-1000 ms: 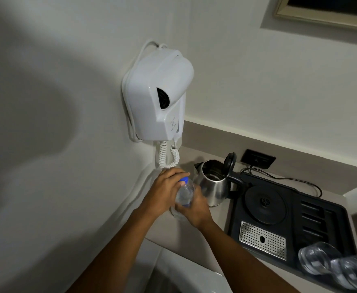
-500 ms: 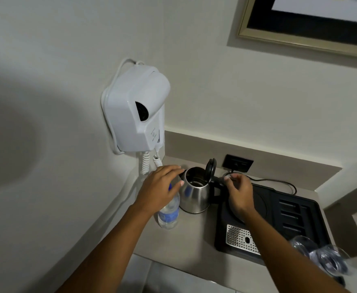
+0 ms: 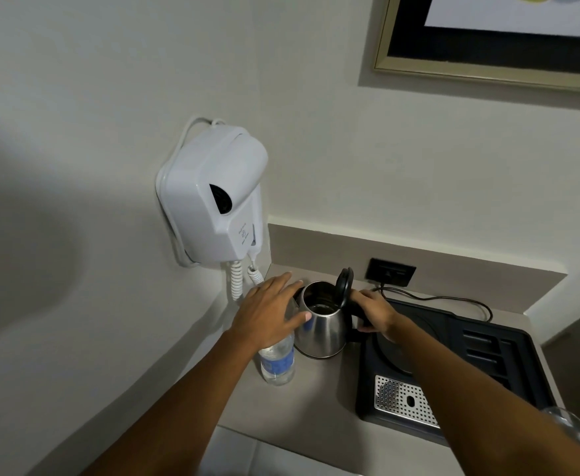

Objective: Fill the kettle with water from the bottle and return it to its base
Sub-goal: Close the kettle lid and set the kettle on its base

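1 clear plastic water bottle with a blue label (image 3: 277,363) stands upright on the beige countertop (image 3: 302,407), just beside the left of 1 stainless-steel electric kettle (image 3: 321,329). The label's writing is too small to read. The kettle sits on the countertop, off the round base in the black plastic tray (image 3: 487,365), with its black hinged lid (image 3: 344,286) raised upright. The left hand (image 3: 269,312) lies spread, fingers extended, over the bottle's top; whether it grips anything cannot be told. The right hand (image 3: 374,312) is closed around the kettle's black handle. 1 white wall-mounted hair dryer (image 3: 218,201) carries small print, illegible. 1 black wall socket (image 3: 390,271) feeds 1 black cord (image 3: 453,300). Bare countertop lies in front of the bottle up to the front edge.
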`<state>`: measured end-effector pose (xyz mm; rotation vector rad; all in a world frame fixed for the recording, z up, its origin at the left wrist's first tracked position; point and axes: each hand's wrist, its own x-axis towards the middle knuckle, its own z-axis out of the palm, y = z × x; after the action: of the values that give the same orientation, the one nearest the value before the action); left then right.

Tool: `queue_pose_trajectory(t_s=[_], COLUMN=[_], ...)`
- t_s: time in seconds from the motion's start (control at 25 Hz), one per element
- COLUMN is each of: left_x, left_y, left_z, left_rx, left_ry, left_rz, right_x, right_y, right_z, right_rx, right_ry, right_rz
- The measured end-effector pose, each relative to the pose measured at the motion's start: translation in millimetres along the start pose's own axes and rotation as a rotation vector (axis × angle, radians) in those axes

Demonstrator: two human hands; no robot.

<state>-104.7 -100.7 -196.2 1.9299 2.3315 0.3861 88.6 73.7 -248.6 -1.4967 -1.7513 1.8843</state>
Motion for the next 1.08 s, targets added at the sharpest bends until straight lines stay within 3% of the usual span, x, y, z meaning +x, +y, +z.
queue_pose_trajectory(t_s=[0.2, 0.36, 0.68, 1.08], left_x=[0, 0, 1, 7], left_y=[0, -2, -6, 1], left_z=[3, 3, 1, 2], left_rx=[0.009, 0.003, 0.025, 0.029], left_ry=[0.009, 0.045, 0.055, 0.044], left_rz=[-0.009, -0.017, -0.073, -0.074], right_x=[1, 10, 30, 11], right_y=[1, -6, -12, -16], right_z=[-7, 10, 47, 35], right_rx=[0.023, -0.017, -0.429, -0.341], right_ry=[-0.016, 0.069, 0.348, 0.238], right_rz=[0.049, 0.122, 0.133, 0.150])
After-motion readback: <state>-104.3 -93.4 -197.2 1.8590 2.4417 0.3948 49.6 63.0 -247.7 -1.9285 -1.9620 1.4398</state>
